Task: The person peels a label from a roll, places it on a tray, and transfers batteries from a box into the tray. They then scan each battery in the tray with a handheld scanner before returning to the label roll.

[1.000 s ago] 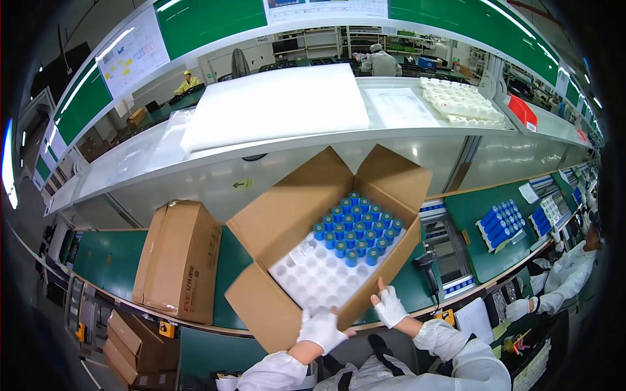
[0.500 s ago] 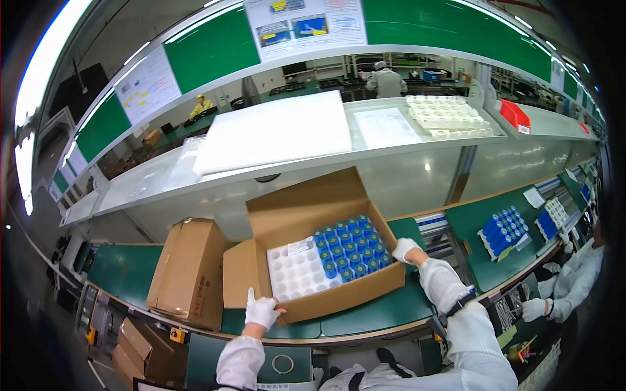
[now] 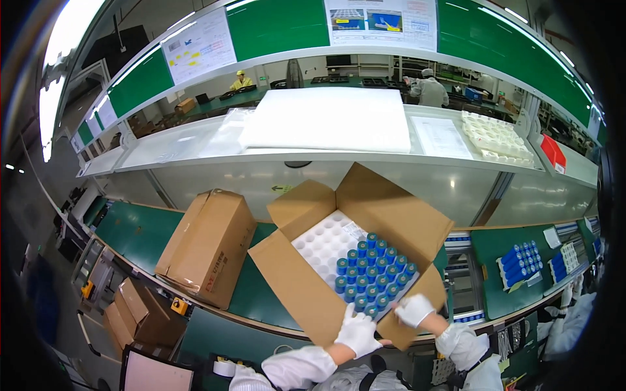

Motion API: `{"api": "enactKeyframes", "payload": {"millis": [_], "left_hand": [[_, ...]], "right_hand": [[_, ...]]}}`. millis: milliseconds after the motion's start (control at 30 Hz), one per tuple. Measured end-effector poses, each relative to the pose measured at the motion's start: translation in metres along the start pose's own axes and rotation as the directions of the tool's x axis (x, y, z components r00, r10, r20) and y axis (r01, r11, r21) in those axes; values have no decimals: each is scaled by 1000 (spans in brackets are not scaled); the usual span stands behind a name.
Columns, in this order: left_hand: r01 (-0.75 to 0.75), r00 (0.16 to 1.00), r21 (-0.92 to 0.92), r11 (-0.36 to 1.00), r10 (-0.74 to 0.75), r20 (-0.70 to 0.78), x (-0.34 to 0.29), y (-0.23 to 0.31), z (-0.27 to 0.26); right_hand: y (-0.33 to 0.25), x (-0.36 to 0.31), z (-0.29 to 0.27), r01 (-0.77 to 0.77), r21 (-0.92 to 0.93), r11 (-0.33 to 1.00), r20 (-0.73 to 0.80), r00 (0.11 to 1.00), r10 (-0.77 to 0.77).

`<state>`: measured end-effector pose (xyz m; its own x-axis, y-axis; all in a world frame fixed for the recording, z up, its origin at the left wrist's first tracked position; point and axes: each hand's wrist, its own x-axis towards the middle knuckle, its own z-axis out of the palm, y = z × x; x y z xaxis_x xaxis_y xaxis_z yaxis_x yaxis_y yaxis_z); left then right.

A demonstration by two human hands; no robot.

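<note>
An open cardboard box point(image 3: 300, 287) stands turned at an angle on the green bench. Inside, several blue cylindrical cells point(image 3: 372, 267) stand upright in a white tray with round pockets point(image 3: 319, 238); the tray's left part shows bare pockets. My left hand point(image 3: 357, 333), in a white glove, is at the near end of the box beside the nearest cells, its fingers stretched out and thumb apart. Over the near right flap is my right hand point(image 3: 415, 311), also gloved; it is slightly blurred, and its fingertips cannot be made out.
A taped cardboard box point(image 3: 205, 247) stands left of the open one. White foam sheets point(image 3: 326, 120) and a pale moulded tray point(image 3: 495, 137) lie on the shelf above. Rightward, more blue cells point(image 3: 520, 264) sit on the bench near a co-worker's sleeve point(image 3: 577, 319). Another open carton point(image 3: 140, 313) is lower left.
The open box has been turned clockwise, its near end now toward me. My left hand has gone from its left flap to the near end; my right hand has come nearer along the right side.
</note>
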<state>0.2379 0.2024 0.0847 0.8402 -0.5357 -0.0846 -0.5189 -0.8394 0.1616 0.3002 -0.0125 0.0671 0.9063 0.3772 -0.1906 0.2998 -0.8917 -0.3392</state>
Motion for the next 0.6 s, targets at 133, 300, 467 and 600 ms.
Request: {"api": "enactKeyframes", "payload": {"millis": [133,300,467,600], "left_hand": [[216,976,-69,974,-218,-25,-15,-2,-4],[175,973,-21,984,-177,-148,-48,-44,16],[214,951,26,976,-202,-236,-84,-116,36],[161,940,-139,977,-195,-281,-106,-165,41]], "right_hand": [[7,47,-67,-111,-352,930,-591,796,-129],[61,61,-32,-327,307,894,2,939,343],[73,32,49,-379,632,676,355,917,182],[32,16,94,-156,714,683,123,988,97]]}}
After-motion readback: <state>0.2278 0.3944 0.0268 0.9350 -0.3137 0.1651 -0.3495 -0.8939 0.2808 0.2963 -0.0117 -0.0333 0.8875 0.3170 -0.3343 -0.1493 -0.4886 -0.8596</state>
